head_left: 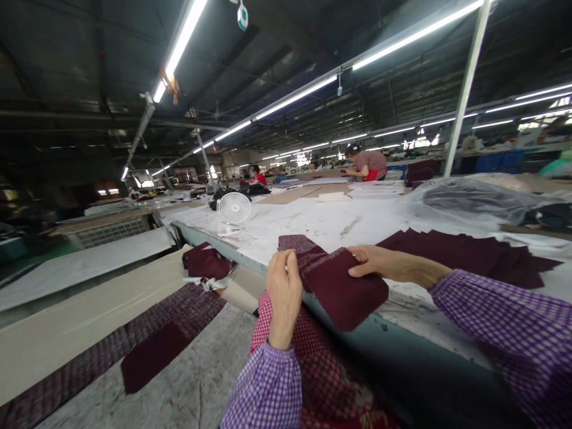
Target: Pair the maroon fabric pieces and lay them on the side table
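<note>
Holding a stack of maroon fabric pieces (342, 286) at the near edge of the cutting table (330, 223), the person works with both hands on it. The left hand (285, 298) is closed, fingers curled in and thumb against them, pinching the stack's left edge; exactly how many layers sit in that pinch cannot be made out. The right hand (379, 262) is mostly open and flat, fingers extended and lying on top of the stack's right side, pressing it down on the table. The stack overhangs the table's front edge, its lower corner hanging free. Both forearms wear purple checked sleeves (513, 333).

On the table, to the right of the stack and behind the right hand, lies a spread of further maroon cut pieces (469, 253). Beyond those, toward the table's far right, sits a clear plastic bag (473, 199) with dark contents. A small white fan (234, 208) stands on the table's left end, well apart from the stack. Off the table's left corner rests a bundle of maroon cloth (205, 261). Below the table, to the left, a long strip of checked fabric (134, 339) runs across a lower surface with one maroon piece (154, 354) lying on it. Far behind the table, two other people (369, 165) stand at work.
</note>
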A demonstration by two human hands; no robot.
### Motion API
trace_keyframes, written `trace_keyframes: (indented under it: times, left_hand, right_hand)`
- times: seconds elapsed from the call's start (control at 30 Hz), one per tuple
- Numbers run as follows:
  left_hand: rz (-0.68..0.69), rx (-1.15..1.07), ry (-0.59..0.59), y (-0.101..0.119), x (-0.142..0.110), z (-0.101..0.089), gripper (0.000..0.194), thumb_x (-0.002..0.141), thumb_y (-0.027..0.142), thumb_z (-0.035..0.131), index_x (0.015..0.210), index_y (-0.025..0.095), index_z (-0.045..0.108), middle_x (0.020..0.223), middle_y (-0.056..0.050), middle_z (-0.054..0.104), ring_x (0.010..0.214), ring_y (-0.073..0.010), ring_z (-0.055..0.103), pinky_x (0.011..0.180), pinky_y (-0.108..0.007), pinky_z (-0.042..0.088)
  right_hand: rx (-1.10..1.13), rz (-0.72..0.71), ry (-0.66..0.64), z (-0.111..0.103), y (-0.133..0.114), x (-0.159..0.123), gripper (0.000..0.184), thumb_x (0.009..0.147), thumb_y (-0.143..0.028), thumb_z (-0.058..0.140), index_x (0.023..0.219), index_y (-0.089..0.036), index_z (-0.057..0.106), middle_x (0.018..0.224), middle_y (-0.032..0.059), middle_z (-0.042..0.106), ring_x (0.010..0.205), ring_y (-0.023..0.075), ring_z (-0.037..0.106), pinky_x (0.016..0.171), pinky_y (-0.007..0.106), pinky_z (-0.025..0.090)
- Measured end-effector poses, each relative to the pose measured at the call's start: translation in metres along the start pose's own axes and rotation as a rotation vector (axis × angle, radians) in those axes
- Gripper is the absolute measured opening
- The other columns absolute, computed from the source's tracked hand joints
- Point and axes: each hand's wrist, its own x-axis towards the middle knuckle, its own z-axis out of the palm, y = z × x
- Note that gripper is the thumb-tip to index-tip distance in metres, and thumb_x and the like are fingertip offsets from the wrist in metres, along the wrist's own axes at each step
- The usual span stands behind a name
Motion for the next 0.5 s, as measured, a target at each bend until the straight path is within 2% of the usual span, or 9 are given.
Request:
trace_keyframes:
  times: [0.1, 0.23, 0.33, 0.43, 0.5]
  left_hand:
    - [0.01, 0.131, -0.259, -0.005, 0.014, 0.022, 0.029, 0.09, 0.031, 0.043, 0.083, 0.018, 0.069, 0.086, -0.009, 0.068, 0.086, -0.0231, 0.059, 0.086, -0.036, 0.041]
    - [-0.056, 0.067, -0.5, -0.003, 0.02, 0.056, 0.021, 0.082, 0.027, 0.054, 0.07, 0.022, 0.071, 0.075, -0.007, 0.07, 0.077, -0.022, 0.061, 0.079, -0.032, 0.043]
    - [-0.1, 0.07, -0.59, 0.001, 0.019, 0.078, 0.012, 0.076, 0.021, 0.062, 0.073, 0.024, 0.073, 0.077, -0.005, 0.071, 0.076, -0.0211, 0.062, 0.075, -0.03, 0.044]
    - [0.019, 0.201, -0.638, 0.0, 0.012, 0.093, 0.018, 0.074, 0.014, 0.063, 0.082, 0.025, 0.075, 0.086, -0.005, 0.07, 0.084, -0.0212, 0.061, 0.079, -0.031, 0.045]
    - [0.111, 0.282, -0.688, -0.004, 0.005, 0.099, 0.023, 0.077, 0.013, 0.061, 0.091, 0.025, 0.074, 0.091, -0.006, 0.068, 0.091, -0.0216, 0.059, 0.082, -0.031, 0.045]
  right_hand:
    - [-0.103, 0.021, 0.007, -0.005, 0.008, 0.002, 0.049, 0.065, -0.024, 0.072, 0.112, -0.016, 0.058, 0.12, 0.0098, 0.062, 0.108, 0.0231, 0.058, 0.093, 0.036, 0.047]
    - [-0.254, 0.038, 0.12, -0.011, 0.016, 0.005, 0.04, 0.064, -0.026, 0.072, 0.101, -0.017, 0.059, 0.116, 0.0095, 0.063, 0.107, 0.0232, 0.057, 0.089, 0.034, 0.048]
    - [-0.405, 0.101, 0.183, -0.021, 0.021, 0.005, 0.041, 0.064, -0.029, 0.071, 0.101, -0.016, 0.059, 0.108, 0.0106, 0.065, 0.093, 0.0226, 0.062, 0.073, 0.031, 0.052]
    - [-0.611, 0.22, 0.214, -0.038, 0.027, 0.004, 0.053, 0.07, -0.033, 0.066, 0.118, -0.014, 0.055, 0.089, 0.0095, 0.069, 0.068, 0.0193, 0.063, 0.056, 0.029, 0.05]
    - [-0.768, 0.192, 0.25, -0.049, 0.031, 0.002, 0.048, 0.076, -0.032, 0.058, 0.119, -0.011, 0.056, 0.077, 0.0079, 0.069, 0.06, 0.0184, 0.062, 0.054, 0.028, 0.048]
